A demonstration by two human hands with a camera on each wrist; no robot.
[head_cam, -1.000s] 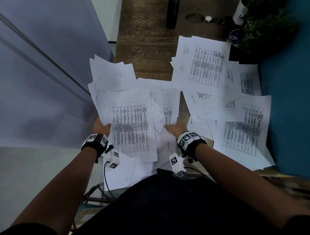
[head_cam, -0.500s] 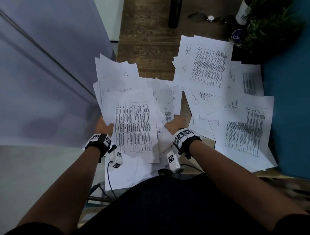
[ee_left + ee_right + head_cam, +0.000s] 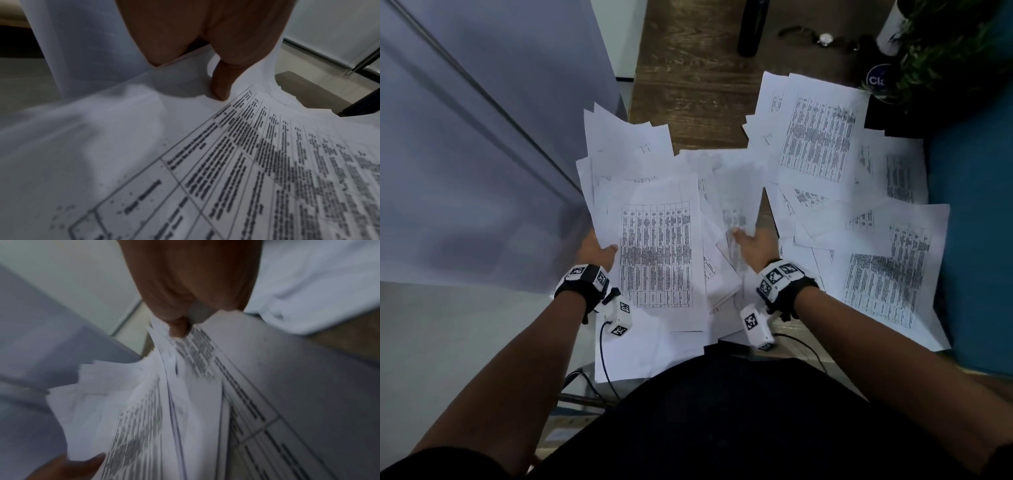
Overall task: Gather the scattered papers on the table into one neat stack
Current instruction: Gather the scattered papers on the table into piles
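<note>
A loose bundle of white printed papers (image 3: 657,253) is held over the near left part of the wooden table (image 3: 698,78). My left hand (image 3: 599,251) grips its left edge, thumb (image 3: 222,87) on the top sheet with the printed table (image 3: 267,162). My right hand (image 3: 753,245) grips the bundle's right side, thumb (image 3: 179,331) on top and fingers hidden beneath the sheets (image 3: 164,402). More printed papers (image 3: 859,205) lie scattered and overlapping across the right half of the table.
A dark bottle (image 3: 751,27), a wristwatch (image 3: 825,39) and a potted plant (image 3: 945,58) stand at the table's far end. A blue panel (image 3: 976,240) borders the right side, a grey glass partition (image 3: 476,144) the left. Some sheets (image 3: 640,356) overhang the near edge.
Both hands have drawn the bundle's sheets closer together and lifted them a little; the right hand has moved up and inward along the bundle's right side.
</note>
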